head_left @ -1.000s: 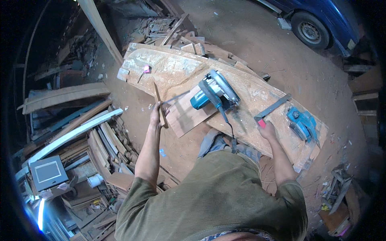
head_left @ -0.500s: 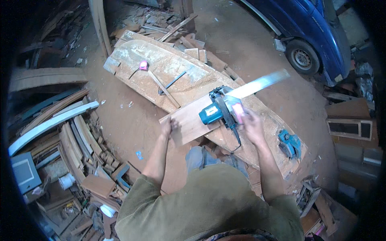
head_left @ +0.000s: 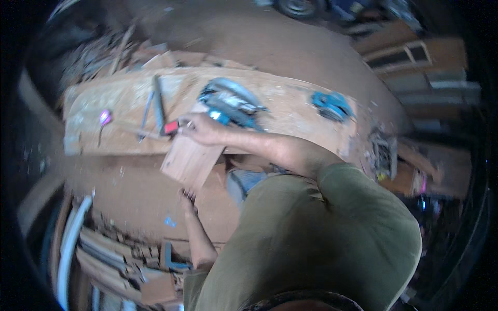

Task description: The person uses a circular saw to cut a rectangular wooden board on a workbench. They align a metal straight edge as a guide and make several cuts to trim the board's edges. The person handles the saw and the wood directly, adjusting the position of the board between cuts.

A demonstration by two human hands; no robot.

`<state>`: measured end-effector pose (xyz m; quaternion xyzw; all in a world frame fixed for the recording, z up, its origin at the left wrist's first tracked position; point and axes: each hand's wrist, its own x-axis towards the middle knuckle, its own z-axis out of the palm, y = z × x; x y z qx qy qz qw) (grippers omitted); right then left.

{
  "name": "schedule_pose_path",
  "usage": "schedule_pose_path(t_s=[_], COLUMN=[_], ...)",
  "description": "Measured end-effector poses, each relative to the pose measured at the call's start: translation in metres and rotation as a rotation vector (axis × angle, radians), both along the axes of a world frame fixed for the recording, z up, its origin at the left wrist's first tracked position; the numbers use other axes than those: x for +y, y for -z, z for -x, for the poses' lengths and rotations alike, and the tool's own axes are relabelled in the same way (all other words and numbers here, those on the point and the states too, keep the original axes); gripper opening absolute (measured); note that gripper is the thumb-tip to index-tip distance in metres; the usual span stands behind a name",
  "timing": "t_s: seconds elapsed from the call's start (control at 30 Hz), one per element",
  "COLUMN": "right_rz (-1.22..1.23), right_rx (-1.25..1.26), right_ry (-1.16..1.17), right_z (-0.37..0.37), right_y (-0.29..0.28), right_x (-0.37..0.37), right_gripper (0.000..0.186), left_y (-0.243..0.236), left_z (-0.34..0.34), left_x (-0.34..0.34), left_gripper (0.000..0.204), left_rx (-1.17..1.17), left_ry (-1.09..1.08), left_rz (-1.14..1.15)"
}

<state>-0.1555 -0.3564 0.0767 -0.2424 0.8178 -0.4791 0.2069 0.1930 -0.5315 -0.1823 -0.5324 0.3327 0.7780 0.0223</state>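
Observation:
My right hand is closed on the red handle of a try square, whose dark metal blade points toward the far side of the bench. The hand is over a pale wooden board that juts off the bench's near edge. My left hand grips the board's near end, fingers curled at its edge. Just beyond my right hand a teal circular saw stands at the board's far part, blurred by motion. Left on the bench are a pink tape measure and a thin blue bar.
The long, sawdust-covered bench runs across the view. A teal power planer sits on its right end. Timber pieces are piled at lower left, wood scraps at the far left. A framed panel and a vehicle wheel are farther off.
My view has turned, so the bench now lies nearly level. My right hand has moved with the try square from beside the saw, leftward across the board. The left hand still holds the board.

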Motion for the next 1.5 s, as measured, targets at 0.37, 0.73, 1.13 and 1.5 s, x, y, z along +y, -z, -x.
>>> schedule_pose_path(t_s=[0.37,0.73,1.13,1.5], right_rz=[-0.498,-0.813,-0.193,-0.346], right_rx=[0.129,0.232,-0.269,-0.313], right_ry=[0.786,0.615,0.786,1.282], right_z=[-0.087,-0.005,-0.102,-0.32], right_y=[0.004,0.076,0.059,-0.004], right_x=[0.44,0.691,0.879,1.011], right_gripper=[0.027,0.064,0.036,0.021], left_y=[0.016,-0.028,-0.142,-0.118], left_z=[-0.04,-0.018,-0.045,-0.08], left_x=[0.116,0.209,0.448,0.496], left_gripper=[0.039,0.045,0.033,0.034], left_rx=[-0.399,-0.37,-0.161,-0.129], left_ry=[0.66,0.641,0.955,0.764], left_rz=[-0.07,0.311,0.578,0.461])
